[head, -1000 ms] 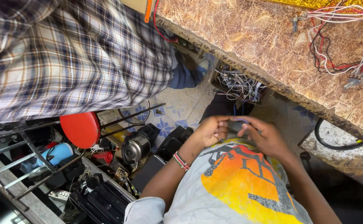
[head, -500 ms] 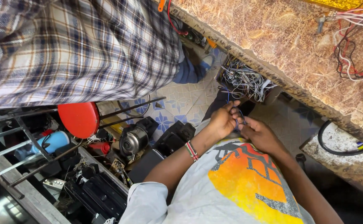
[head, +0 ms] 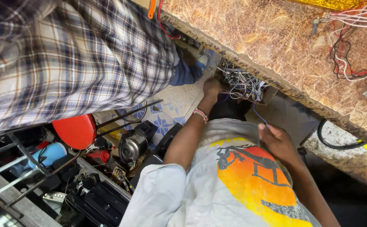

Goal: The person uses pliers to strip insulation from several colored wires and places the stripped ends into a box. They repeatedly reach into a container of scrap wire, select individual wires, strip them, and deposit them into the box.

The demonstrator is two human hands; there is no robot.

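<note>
Half a second ago both hands met at the wires. Now the left hand has gone farther out into the tangle of thin white and grey wires, and the right hand has drawn back near the chest.

The right hand's fingers are closed in a pinch on a thin blue wire, which runs taut from the hand up into the tangle. It seems to be held out that way to keep this one strand apart from the rest. The left hand's fingers are buried among the strands, so I cannot tell whether they grip anything. A beaded bracelet sits on that wrist.

The tangle hangs just under the near edge of the rough chipboard bench top, which closes off the far right. More loose red and white wires lie on the board itself. On the left another person in a plaid shirt stands close. Between that person and the bench, only a narrow strip of patterned blue-and-white floor tile stays open for the arms.

Near left, a round red stool seat and a small grey electric motor crowd the floor. A thick black cable loops at the right.
</note>
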